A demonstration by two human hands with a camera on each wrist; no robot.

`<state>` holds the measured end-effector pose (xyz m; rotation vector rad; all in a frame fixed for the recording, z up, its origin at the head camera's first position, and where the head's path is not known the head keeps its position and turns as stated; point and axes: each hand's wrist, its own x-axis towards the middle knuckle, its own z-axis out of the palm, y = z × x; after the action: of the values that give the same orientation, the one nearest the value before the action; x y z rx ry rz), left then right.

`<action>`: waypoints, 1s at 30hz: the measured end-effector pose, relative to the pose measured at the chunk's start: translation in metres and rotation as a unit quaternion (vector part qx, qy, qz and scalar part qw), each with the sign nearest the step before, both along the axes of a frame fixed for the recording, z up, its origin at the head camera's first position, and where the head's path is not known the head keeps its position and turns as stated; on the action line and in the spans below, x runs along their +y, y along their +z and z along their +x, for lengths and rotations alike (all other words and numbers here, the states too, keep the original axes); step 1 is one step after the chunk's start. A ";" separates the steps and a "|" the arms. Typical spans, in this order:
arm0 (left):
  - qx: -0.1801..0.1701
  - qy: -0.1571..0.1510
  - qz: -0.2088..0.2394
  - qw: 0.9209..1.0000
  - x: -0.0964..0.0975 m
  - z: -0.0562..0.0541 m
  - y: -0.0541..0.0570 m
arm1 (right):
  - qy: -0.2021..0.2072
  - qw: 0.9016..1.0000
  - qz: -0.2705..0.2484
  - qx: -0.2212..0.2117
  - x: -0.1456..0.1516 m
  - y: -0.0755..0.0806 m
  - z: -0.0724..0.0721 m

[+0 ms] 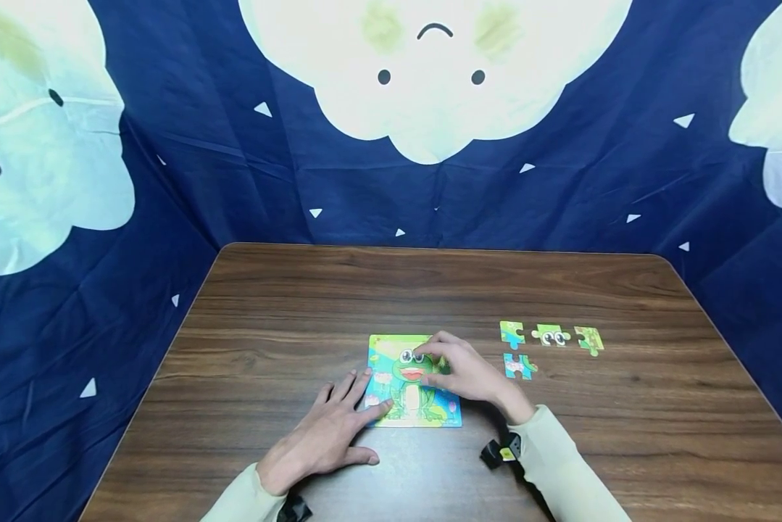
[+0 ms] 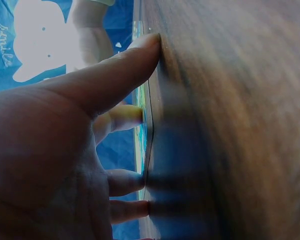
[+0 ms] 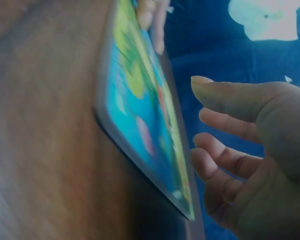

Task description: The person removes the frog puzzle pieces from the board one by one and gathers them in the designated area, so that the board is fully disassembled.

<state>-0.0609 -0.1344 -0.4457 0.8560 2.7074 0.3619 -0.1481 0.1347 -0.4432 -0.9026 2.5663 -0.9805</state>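
Note:
A square frog jigsaw puzzle [image 1: 383, 357] lies flat on the table, the frog's eyes and red mouth showing. My left hand [image 1: 330, 429] rests at its left side with spread fingers; some fingertips touch the edge, and the thumb [image 2: 132, 57] lies apart on the tabletop. Over the puzzle's upper right part hovers my right hand [image 1: 467, 368], covering that area in the head view. In the right wrist view its thumb [image 3: 230, 97] and loosely bent fingers stand apart, nothing seen between them, a little off the puzzle's surface.
Several loose jigsaw pieces lie right of the puzzle: a corner piece [image 1: 511, 333], one with eyes [image 1: 551, 335], another greenish one [image 1: 588, 339] and a blue-pink one [image 1: 520, 367]. The wooden table [image 1: 267, 312] meets a dark blue cloth backdrop [image 1: 221, 174] with clouds.

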 end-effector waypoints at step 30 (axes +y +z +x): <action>0.011 -0.002 0.006 1.000 -0.001 0.000 0.000 | -0.056 0.997 0.045 0.001 -0.024 -0.021 0.013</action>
<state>-0.0607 -0.1353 -0.4462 0.8726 2.7266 0.3698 -0.1351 0.1106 -0.4644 -0.7426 2.6635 -0.8863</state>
